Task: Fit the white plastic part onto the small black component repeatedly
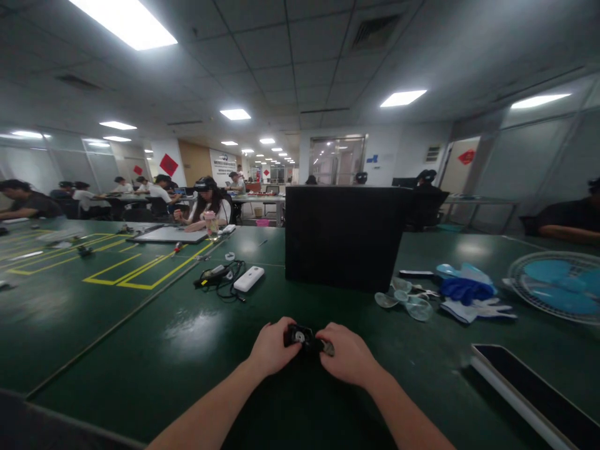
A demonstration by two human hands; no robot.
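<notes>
Close in front of me, my left hand [276, 345] is closed around a small black device [304, 335] that has a pale round part on its face. My right hand [345, 351] pinches a small brownish piece [328, 347] right beside the device. Whether that piece is joined to the device I cannot tell, and its kind is too small to make out. Both hands are held low over the dark green table [197, 375], with the fingertips a short way apart.
A large black panel [342, 237] stands upright ahead. Left of it lie a white power bank [249, 279] and black cables [220, 275]. To the right are clear cups [417, 307], gloves [469, 294], a fan [557, 284] and a flat dark-topped object [529, 387]. A person [209, 203] sits across the table.
</notes>
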